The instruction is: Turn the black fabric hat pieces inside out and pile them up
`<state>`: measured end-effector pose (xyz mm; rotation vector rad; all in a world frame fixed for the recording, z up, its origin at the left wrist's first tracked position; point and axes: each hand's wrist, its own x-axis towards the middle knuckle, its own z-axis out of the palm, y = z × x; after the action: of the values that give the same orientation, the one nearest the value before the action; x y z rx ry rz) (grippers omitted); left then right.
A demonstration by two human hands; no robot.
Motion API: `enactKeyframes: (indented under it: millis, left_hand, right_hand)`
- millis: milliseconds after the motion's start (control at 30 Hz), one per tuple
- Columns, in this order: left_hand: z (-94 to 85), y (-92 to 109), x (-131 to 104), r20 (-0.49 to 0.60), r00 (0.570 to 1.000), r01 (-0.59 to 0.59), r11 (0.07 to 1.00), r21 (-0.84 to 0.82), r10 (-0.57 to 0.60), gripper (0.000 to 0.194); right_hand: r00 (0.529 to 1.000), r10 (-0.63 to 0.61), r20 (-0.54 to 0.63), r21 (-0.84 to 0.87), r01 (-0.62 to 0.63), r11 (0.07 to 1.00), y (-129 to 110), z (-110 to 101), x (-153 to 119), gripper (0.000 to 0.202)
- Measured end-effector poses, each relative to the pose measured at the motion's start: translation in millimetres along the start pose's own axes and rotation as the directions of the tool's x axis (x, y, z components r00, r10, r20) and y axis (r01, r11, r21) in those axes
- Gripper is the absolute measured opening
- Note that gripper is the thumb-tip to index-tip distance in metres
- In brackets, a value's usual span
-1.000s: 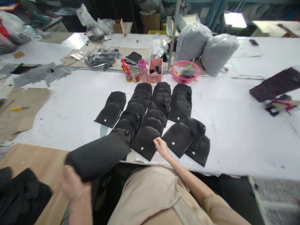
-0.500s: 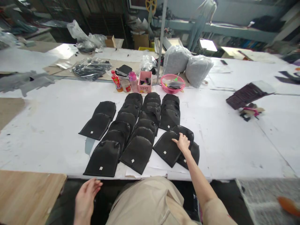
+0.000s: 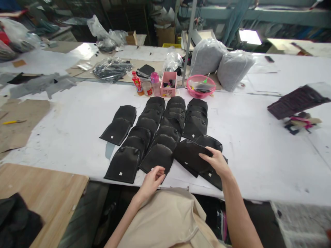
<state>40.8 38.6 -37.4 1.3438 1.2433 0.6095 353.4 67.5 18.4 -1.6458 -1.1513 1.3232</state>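
Observation:
My right hand (image 3: 216, 161) pinches the top edge of a black leather-like piece (image 3: 190, 155) with a small white tag, its upper edge raised and tilted. Under and behind it lie more black pieces (image 3: 210, 141), partly hidden. My left hand (image 3: 153, 179) hovers over the front piece of a neighbouring column, fingers loosely bent, thumb apart, nothing visible in them. That front black piece (image 3: 157, 155) is partly covered by the hand. Several similar pieces with rounded tops overlap in columns, including one front piece (image 3: 122, 165) and a shorter group (image 3: 117, 129) at the left.
Behind the columns stand a red-capped bottle (image 3: 137, 83), a jar (image 3: 147, 89), a pink bottle (image 3: 155, 84), a pink box (image 3: 168, 84) and a pink basket (image 3: 201, 86). A metal pole (image 3: 190, 41) rises there. A dark stack (image 3: 297, 101) sits right; a wooden board (image 3: 64, 186) lies left.
My left hand has moved from below the table edge up and right over the black pieces. My right hand now has a black piece's edge raised. The view has shifted left.

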Motion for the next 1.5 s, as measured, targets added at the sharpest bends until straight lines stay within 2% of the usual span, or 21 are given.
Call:
enactKeyframes:
  millis: [67, 133, 200, 267, 367, 433, 500, 600, 733, 867, 933, 1000, 1100, 1167, 1267, 1300, 1367, 1433, 1500]
  left_hand:
    - [4.8, 14, 10, -0.076, 0.992, -0.100, 0.995, 0.018, 0.102, 0.047]
    - [5.8, 31, 19, -0.141, 0.966, -0.213, 0.976, 0.045, 0.217, 0.072]
    - [3.2, 49, 21, -0.162, 0.943, -0.282, 0.956, 0.079, 0.292, 0.083]
    - [-2.0, 64, 19, -0.101, 0.960, -0.252, 0.964, 0.086, 0.260, 0.074]
    - [-11.4, 73, 7, 0.070, 0.996, -0.059, 0.998, 0.001, 0.059, 0.045]
    - [-17.7, 69, -3, 0.093, 0.995, 0.049, 0.993, -0.103, -0.040, 0.035]
    - [-24.8, 62, -13, 0.026, 0.996, 0.085, 0.976, -0.199, -0.082, 0.032]
    - [-37.4, 51, -25, -0.091, 0.988, 0.093, 0.959, -0.268, -0.121, 0.033]
    - [-53.9, 38, -39, -0.178, 0.969, 0.110, 0.946, -0.306, -0.170, 0.036]
    - [-65.9, 28, -51, -0.169, 0.963, 0.131, 0.912, -0.388, -0.210, 0.041]
    - [-70.7, 25, -56, -0.175, 0.959, 0.140, 0.908, -0.396, -0.224, 0.041]
    - [-74.7, 22, -60, -0.188, 0.952, 0.153, 0.909, -0.388, -0.240, 0.040]
    - [-78.4, 19, -65, -0.229, 0.938, 0.157, 0.911, -0.382, -0.258, 0.040]
    - [-79.4, 16, -67, -0.250, 0.929, 0.162, 0.908, -0.387, -0.273, 0.040]
    - [-79.6, 11, -68, -0.248, 0.921, 0.185, 0.897, -0.401, -0.300, 0.039]
    - [-79.6, 9, -69, -0.242, 0.922, 0.188, 0.896, -0.402, -0.302, 0.039]
    - [-80.0, 7, -69, -0.231, 0.928, 0.185, 0.900, -0.393, -0.292, 0.039]
    - [-81.0, 6, -69, -0.224, 0.936, 0.175, 0.909, -0.378, -0.273, 0.037]
    - [-82.9, 6, -69, -0.211, 0.943, 0.169, 0.915, -0.366, -0.259, 0.035]
  right_hand:
    - [0.999, -0.016, 0.048, 0.041, 0.014, 0.999, -22, -2, -16, 0.031]
    - [0.991, -0.060, 0.116, 0.035, 0.056, 0.998, -39, -3, -28, 0.028]
    - [0.982, -0.097, 0.161, 0.039, 0.092, 0.995, -51, 0, -35, 0.023]
    - [0.981, -0.109, 0.163, 0.097, 0.094, 0.991, -56, 7, -37, 0.022]
    - [0.991, -0.101, 0.084, 0.234, 0.078, 0.969, -58, 21, -32, 0.022]
    - [0.995, -0.097, 0.008, 0.293, 0.091, 0.952, -59, 32, -26, 0.025]
    - [0.995, -0.096, -0.039, 0.323, 0.103, 0.941, -58, 43, -19, 0.029]
    - [0.995, -0.089, -0.037, 0.351, 0.097, 0.931, -54, 62, -10, 0.028]
    - [0.994, -0.050, 0.100, 0.399, 0.006, 0.917, -42, 87, -2, 0.029]
    - [0.962, 0.017, 0.273, 0.468, -0.148, 0.871, -28, 110, 4, 0.029]
    - [0.948, 0.025, 0.317, 0.448, -0.173, 0.877, -23, 120, 7, 0.029]
    - [0.957, -0.028, 0.288, 0.388, -0.090, 0.917, -19, 129, 10, 0.032]
    - [0.958, -0.189, 0.216, 0.220, 0.140, 0.965, -13, 136, 12, 0.035]
    - [0.932, -0.294, 0.214, 0.075, 0.284, 0.956, -10, 137, 13, 0.038]
    - [0.878, -0.411, 0.247, -0.098, 0.444, 0.891, -7, 136, 13, 0.044]
    - [0.870, -0.430, 0.243, -0.120, 0.467, 0.876, -6, 137, 13, 0.041]
    - [0.883, -0.427, 0.195, -0.125, 0.454, 0.882, -6, 139, 13, 0.028]
    - [0.919, -0.370, 0.134, -0.074, 0.382, 0.921, -6, 143, 13, 0.025]
    - [0.957, -0.253, 0.140, 0.067, 0.245, 0.967, -6, 146, 13, 0.029]
